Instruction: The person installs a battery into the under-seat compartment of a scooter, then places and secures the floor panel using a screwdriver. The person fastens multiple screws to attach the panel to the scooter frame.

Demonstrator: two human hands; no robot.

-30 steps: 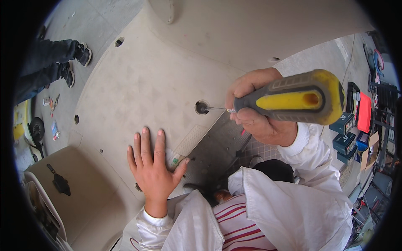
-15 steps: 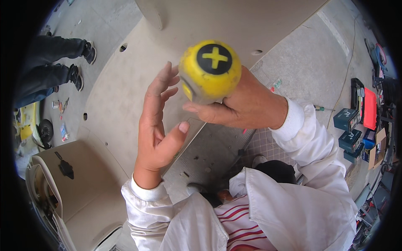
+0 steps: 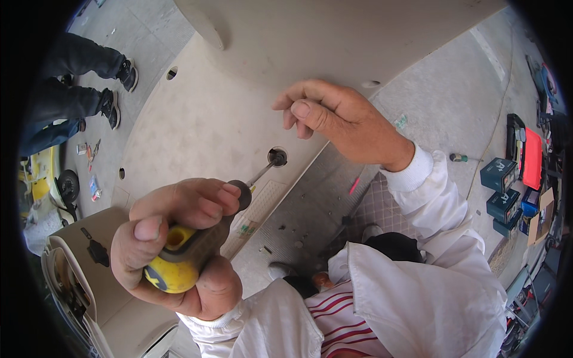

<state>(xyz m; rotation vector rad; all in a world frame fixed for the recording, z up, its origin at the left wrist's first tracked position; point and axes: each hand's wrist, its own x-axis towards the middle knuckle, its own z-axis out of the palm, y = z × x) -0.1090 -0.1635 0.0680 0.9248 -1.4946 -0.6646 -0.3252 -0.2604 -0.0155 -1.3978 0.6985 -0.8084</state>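
My left hand is wrapped round the yellow and black handle of a screwdriver. Its metal shaft slants up to the right, and the end reaches into a round hole in a beige panel. The depth of the tip inside the hole cannot be made out. Above and right of that hole, my right hand hovers over the panel with its fingers loosely bent and apart. Nothing shows in it.
More holes dot the panel. At the left stand a person's legs. On the floor at the right are another screwdriver, several dark boxes and a red case lid. A beige curved part sits at lower left.
The screwdriver has passed from my right hand to my left, and its shaft now points into the hole. My left hand came down and left; my right hand opened.
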